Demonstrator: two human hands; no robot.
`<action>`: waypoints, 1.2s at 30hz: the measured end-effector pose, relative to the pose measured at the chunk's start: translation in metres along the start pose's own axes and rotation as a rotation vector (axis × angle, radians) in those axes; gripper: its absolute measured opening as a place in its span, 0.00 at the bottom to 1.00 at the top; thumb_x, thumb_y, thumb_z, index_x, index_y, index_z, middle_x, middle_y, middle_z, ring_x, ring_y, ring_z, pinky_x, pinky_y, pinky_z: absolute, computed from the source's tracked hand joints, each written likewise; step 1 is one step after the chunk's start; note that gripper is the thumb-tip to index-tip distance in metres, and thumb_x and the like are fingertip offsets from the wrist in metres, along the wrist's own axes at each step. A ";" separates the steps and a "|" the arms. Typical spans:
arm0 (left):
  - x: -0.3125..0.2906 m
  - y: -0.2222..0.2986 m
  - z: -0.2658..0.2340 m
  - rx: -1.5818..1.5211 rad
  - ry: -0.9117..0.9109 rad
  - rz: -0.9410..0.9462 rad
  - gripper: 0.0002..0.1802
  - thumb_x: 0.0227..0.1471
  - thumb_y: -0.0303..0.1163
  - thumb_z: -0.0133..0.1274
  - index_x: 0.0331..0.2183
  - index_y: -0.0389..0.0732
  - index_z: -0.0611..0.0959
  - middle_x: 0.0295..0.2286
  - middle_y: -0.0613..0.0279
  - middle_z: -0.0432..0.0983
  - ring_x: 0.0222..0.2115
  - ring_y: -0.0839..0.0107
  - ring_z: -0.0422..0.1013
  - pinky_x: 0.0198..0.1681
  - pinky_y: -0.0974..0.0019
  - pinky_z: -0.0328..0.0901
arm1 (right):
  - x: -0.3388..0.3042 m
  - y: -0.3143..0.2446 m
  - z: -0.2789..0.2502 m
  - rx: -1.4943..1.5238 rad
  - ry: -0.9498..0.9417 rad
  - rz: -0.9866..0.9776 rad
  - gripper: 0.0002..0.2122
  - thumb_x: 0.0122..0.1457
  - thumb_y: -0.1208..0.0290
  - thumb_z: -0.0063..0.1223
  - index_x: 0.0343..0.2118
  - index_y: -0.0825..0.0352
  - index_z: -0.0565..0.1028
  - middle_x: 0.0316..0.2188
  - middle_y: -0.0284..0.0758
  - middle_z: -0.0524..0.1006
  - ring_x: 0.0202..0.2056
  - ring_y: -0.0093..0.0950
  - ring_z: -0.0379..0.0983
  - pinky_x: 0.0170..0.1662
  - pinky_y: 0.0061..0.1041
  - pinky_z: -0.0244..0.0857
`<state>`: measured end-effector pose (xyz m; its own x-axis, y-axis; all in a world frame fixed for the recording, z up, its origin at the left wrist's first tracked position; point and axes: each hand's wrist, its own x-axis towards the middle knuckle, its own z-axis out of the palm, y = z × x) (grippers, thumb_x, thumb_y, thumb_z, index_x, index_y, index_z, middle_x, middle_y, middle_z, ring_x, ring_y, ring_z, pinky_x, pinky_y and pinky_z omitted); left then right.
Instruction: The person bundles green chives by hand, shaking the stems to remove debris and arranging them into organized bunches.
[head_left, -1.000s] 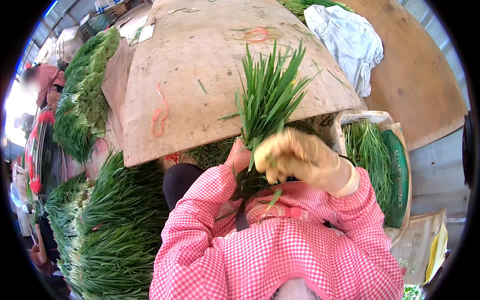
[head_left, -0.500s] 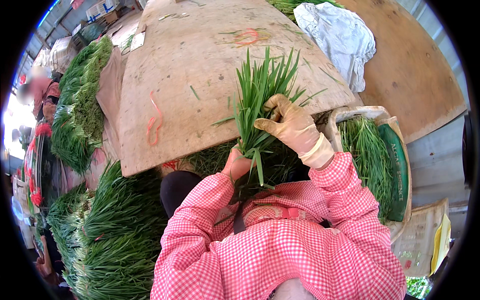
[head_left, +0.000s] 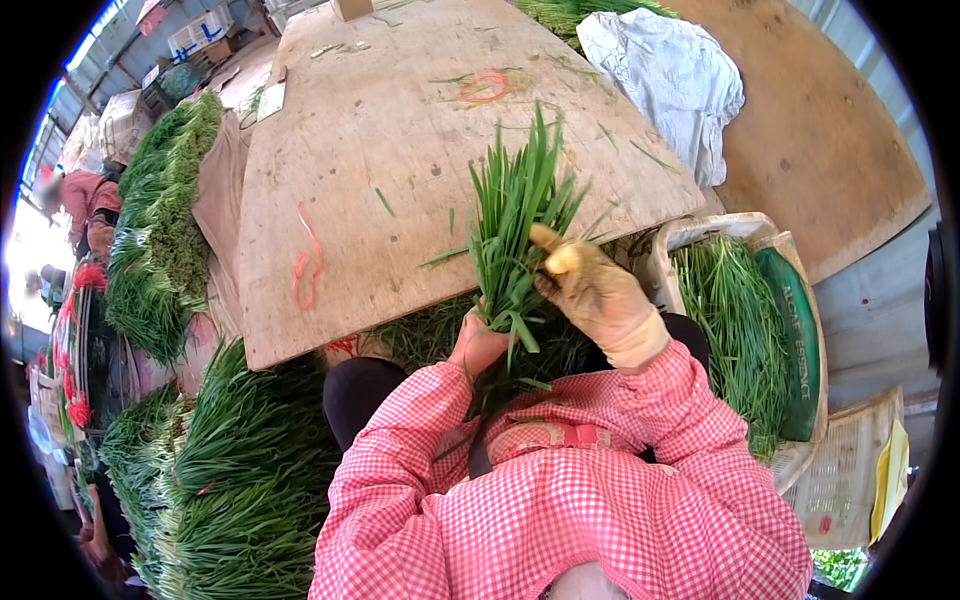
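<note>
A bunch of long, flat green leaves, looking like garlic chives, stands upright with its tips fanned out over the near edge of the wooden table. My bare left hand is wrapped round its lower part. Beside the bunch, on its right, is my right hand in a stained, pale yellow glove. Its fingers are curled in near the leaves and slightly blurred; what they pinch, if anything, is hidden. A few leaves droop over the front of the left hand.
At left lie large heaps of chives. On my right stands a crate filled with greens. A white cloth rests at the table's far right, and a red string lies on the board. Another person is far left.
My right hand has come down and slightly right, away from the middle of the leaves, its fingers now more curled. The left hand keeps its hold, slightly lower in view.
</note>
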<state>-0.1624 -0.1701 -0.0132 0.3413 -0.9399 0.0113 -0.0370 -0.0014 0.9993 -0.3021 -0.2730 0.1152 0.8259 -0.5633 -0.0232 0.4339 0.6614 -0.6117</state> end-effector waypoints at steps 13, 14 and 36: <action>-0.006 -0.004 0.011 -0.052 -0.087 -0.064 0.21 0.40 0.24 0.58 0.39 0.35 0.72 0.33 0.63 0.74 0.34 0.77 0.69 0.38 0.72 0.65 | -0.004 -0.040 0.042 -0.639 0.016 -0.075 0.10 0.59 0.66 0.44 0.38 0.67 0.66 0.32 0.32 0.71 0.25 0.18 0.67 0.30 0.17 0.63; -0.008 -0.002 0.013 -0.083 -0.064 -0.040 0.21 0.38 0.25 0.58 0.39 0.36 0.73 0.31 0.65 0.74 0.31 0.78 0.68 0.34 0.71 0.65 | 0.003 -0.035 0.030 -0.662 0.067 -0.165 0.09 0.59 0.68 0.45 0.38 0.67 0.66 0.31 0.32 0.71 0.25 0.18 0.67 0.29 0.16 0.63; -0.007 -0.009 0.008 0.019 -0.080 -0.095 0.21 0.41 0.21 0.57 0.41 0.35 0.71 0.35 0.64 0.74 0.36 0.78 0.70 0.40 0.73 0.65 | -0.010 -0.060 0.007 0.195 -0.150 -0.234 0.07 0.57 0.68 0.40 0.30 0.66 0.68 0.17 0.23 0.63 0.17 0.14 0.55 0.24 0.16 0.52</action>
<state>-0.1720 -0.1662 -0.0227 0.2676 -0.9595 -0.0875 -0.0257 -0.0979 0.9949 -0.3342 -0.3037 0.1581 0.7334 -0.6413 0.2253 0.6665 0.6133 -0.4238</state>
